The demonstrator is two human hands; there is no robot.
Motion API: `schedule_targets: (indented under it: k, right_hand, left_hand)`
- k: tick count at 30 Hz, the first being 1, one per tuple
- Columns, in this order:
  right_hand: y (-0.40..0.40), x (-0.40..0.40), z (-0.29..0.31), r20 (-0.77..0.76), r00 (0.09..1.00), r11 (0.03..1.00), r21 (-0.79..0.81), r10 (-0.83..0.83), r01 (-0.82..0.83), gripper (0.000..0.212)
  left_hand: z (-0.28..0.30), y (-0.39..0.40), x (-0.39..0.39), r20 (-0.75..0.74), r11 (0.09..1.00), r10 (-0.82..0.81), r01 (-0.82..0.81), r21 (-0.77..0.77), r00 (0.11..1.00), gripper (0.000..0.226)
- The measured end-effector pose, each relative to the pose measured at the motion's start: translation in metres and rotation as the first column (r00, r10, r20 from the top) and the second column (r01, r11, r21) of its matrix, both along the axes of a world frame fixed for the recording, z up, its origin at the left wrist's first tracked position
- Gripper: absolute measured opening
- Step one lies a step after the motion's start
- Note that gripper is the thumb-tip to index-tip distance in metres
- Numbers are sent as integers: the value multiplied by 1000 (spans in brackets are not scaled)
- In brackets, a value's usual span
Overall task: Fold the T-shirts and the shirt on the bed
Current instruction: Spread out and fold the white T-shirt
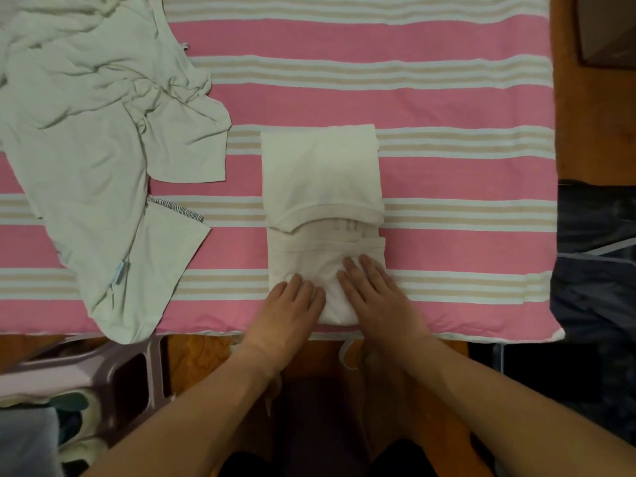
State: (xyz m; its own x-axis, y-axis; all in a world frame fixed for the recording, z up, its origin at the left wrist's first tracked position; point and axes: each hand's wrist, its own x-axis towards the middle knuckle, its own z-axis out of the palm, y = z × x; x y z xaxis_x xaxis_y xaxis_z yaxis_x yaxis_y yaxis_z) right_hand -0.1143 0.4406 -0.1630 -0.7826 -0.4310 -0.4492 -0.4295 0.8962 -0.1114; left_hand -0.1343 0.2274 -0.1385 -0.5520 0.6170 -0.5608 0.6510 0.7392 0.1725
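A cream T-shirt [321, 173] lies folded into a narrow upright rectangle in the middle of the bed, its collar showing halfway down. My left hand [292, 304] rests flat on its near left corner, fingers fairly straight. My right hand [375, 290] presses flat on its near right part. A pale green T-shirt [93, 132] lies crumpled and unfolded at the left, its hem hanging over the bed's near edge. A bit of striped cloth [179, 210] peeks out from under it.
The bed carries a pink sheet [464, 108] with beige and white stripes. Wooden floor shows below the near edge. A plastic stool [113, 373] stands at the lower left, and dark cloth [595, 256] lies beyond the bed's right edge.
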Motion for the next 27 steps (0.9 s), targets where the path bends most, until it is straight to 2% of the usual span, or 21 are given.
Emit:
schedule_targets:
  k: [2,3,4,5,7,9,11,13,14,15,16,17,18,19,20,21,22,24,25,27]
  right_hand:
    - [0,-2,14,25,1000,999,-43,-17,18,57]
    - [1,-6,26,99,994,995,-92,-38,47,58]
    - [3,-14,41,210,977,988,-136,-50,80,55]
    - [7,-25,61,348,933,977,-155,-86,148,43]
    - [18,-57,97,570,804,943,-141,-172,302,18]
    - [27,-95,114,595,767,889,-184,-239,420,18]
    - [31,-135,113,504,772,753,-310,-387,580,8]
    - [31,-168,92,447,707,563,-429,-548,707,19]
    - [29,-181,76,439,651,477,-448,-619,756,21]
    - [25,-191,61,426,604,422,-450,-673,787,21]
    - [22,-197,45,409,572,395,-441,-711,806,22]
    - [20,-200,29,393,548,380,-429,-738,820,23]
    - [19,-202,16,381,528,367,-419,-759,830,24]
    - [16,-202,9,362,516,355,-425,-776,833,25]
    - [15,-201,6,327,517,359,-437,-791,825,27]
    - [12,-197,7,256,534,386,-456,-806,802,30]
    - [9,-191,7,129,553,435,-481,-823,761,34]
    - [-4,-171,12,-204,562,576,-517,-801,633,42]
    - [-16,-160,17,-296,585,643,-504,-755,576,46]
    - [-36,-142,8,-275,732,768,-387,-624,510,53]
  left_hand:
    - [8,1,-7,51,992,88,-92,83,995,41]
    - [22,3,-15,116,968,208,-222,121,971,34]
    - [37,4,-25,191,915,354,-382,131,915,27]
    - [51,2,-36,290,855,460,-506,111,840,23]
    - [74,-9,-66,468,752,552,-654,78,690,22]
    - [91,-20,-98,581,624,614,-779,59,535,20]
    - [93,-22,-127,589,368,719,-921,129,369,18]
    - [79,-17,-146,498,154,829,-960,234,254,25]
    - [71,-15,-152,423,91,877,-943,321,229,32]
    - [64,-12,-153,332,71,914,-899,432,232,36]
    - [59,-8,-150,225,101,938,-829,550,264,37]
    - [53,-1,-144,114,186,935,-737,650,337,36]
    - [45,6,-137,9,319,891,-641,698,454,36]
    - [34,15,-130,-99,494,800,-555,670,592,38]
    - [20,24,-122,-181,664,672,-477,576,718,42]
    - [3,30,-115,-217,788,554,-423,448,804,49]
    - [-13,31,-110,-226,854,482,-397,337,846,55]
    - [-39,32,-108,-220,876,467,-414,248,857,62]
    - [-48,31,-107,-220,875,474,-426,230,853,64]
    - [-54,34,-105,-223,878,465,-415,237,857,70]
